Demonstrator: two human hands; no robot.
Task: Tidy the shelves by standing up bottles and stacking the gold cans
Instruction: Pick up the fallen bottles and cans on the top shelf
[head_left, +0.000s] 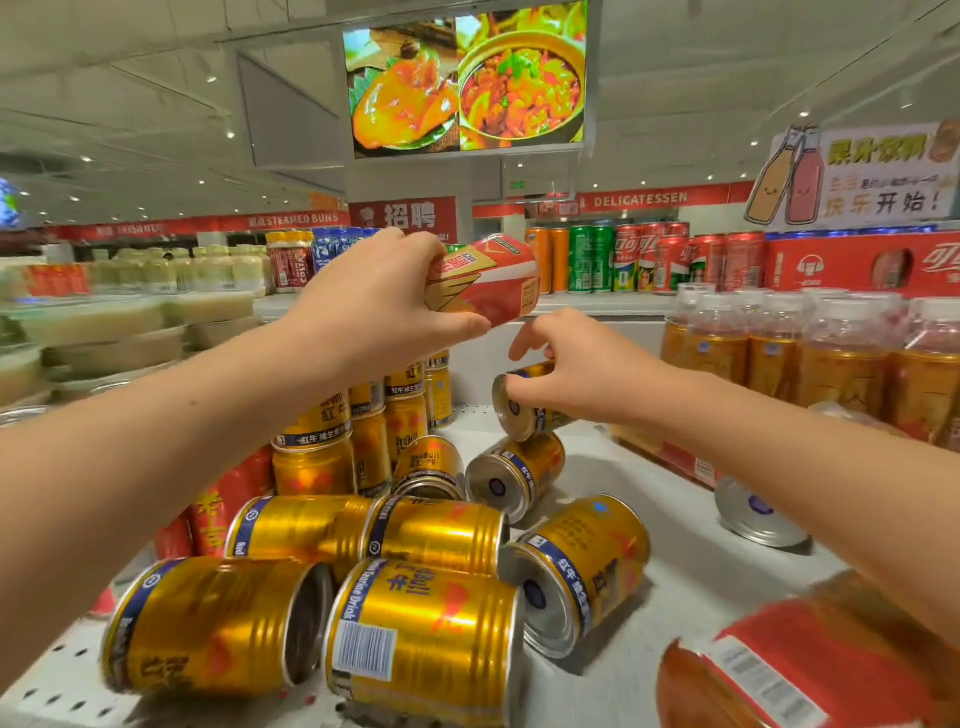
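Head view.

- Left hand (374, 306) was raised above the shelf (613, 478), with fingers and thumb wrapped round a red-labelled container (483, 280). It was held on its side in the air. I could not tell if it was a bottle or a can.
- Right hand (576, 374) was lower and further back. Its fingertips were curled over the rim of a tilted gold can (519, 410), which leaned with its base towards the camera, not yet upright.
- Done so far: a standing stack of gold cans (363, 431) stood at the left rear of the shelf, at least two tiers high. A row of upright bottles (779, 358) stood along the right side.
- Left to do: the toppled gold cans (426, 634) lay on their sides across the front and middle of the shelf. Several touched or rested against one another, and two more lay just in front of the tilted one.
- Another can end (758, 514) showed near the right forearm, its body hidden by the arm.
- A fallen bottle (769, 670) with a red label lay on its side at the near right corner.

Judgement: early to middle of the job. Only a small part of the cans was stacked and most were still down. At least one bottle still needed standing up.
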